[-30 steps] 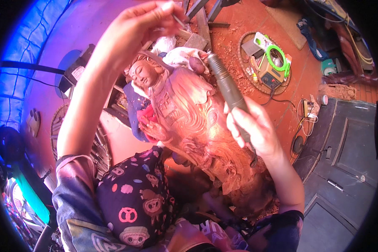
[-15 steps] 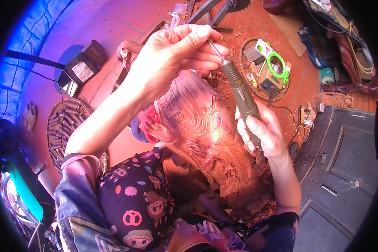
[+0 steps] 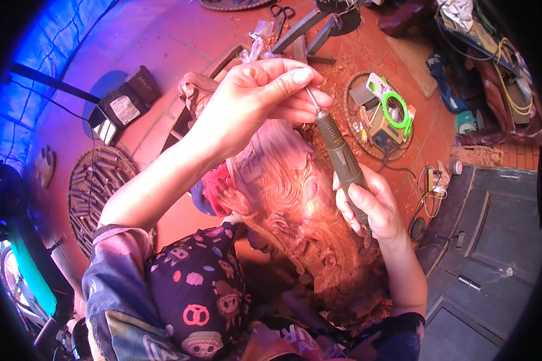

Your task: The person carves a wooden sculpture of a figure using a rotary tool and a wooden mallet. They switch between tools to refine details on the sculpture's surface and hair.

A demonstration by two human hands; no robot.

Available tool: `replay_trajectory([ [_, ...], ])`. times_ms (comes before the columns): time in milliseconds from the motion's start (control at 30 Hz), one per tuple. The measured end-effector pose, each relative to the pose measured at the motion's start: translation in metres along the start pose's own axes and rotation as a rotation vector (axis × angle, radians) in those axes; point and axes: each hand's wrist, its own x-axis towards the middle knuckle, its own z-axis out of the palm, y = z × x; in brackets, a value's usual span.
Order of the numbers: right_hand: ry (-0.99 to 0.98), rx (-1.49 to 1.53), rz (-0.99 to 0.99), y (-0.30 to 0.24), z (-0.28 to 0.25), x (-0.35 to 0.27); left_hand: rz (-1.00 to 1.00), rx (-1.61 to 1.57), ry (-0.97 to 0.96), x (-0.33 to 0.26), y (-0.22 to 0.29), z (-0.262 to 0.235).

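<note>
Toward two o'clock of centre, an olive rotary tool point(image 3: 336, 144) above a carved wooden statue point(image 3: 292, 207).
The right hand point(image 3: 374, 206) wraps its body; the left hand point(image 3: 259, 93) pinches its thin bit point(image 3: 312, 98). Farther out: green ring point(image 3: 383, 108) at two, round woven tray point(image 3: 71, 195) at nine.

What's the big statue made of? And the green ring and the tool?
The statue looks like wood, unpainted: brown, with carved grooves and shavings nearby. The green ring seems smooth plastic, evenly bright. The tool has a matte olive body, maybe plastic or painted metal.
</note>
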Motion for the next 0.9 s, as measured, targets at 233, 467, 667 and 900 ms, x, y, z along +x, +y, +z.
replay_trajectory([
  [233, -0.004, 0.067, 0.003, 0.000, -0.002, -0.001, 0.012, 0.234, -0.187, -0.002, -0.002, -0.001],
  [467, -0.187, 0.562, 0.034, -0.004, -0.002, -0.006, -0.129, -0.061, -0.542, -0.007, -0.011, 0.033],
  [667, -0.289, 0.818, -0.004, -0.013, 0.003, -0.020, 0.063, -0.385, -0.544, -0.006, -0.023, 0.068],
  [900, 0.548, -0.731, -0.372, -0.026, 0.007, -0.016, 0.239, -0.130, -0.268, 0.002, -0.013, 0.085],
])
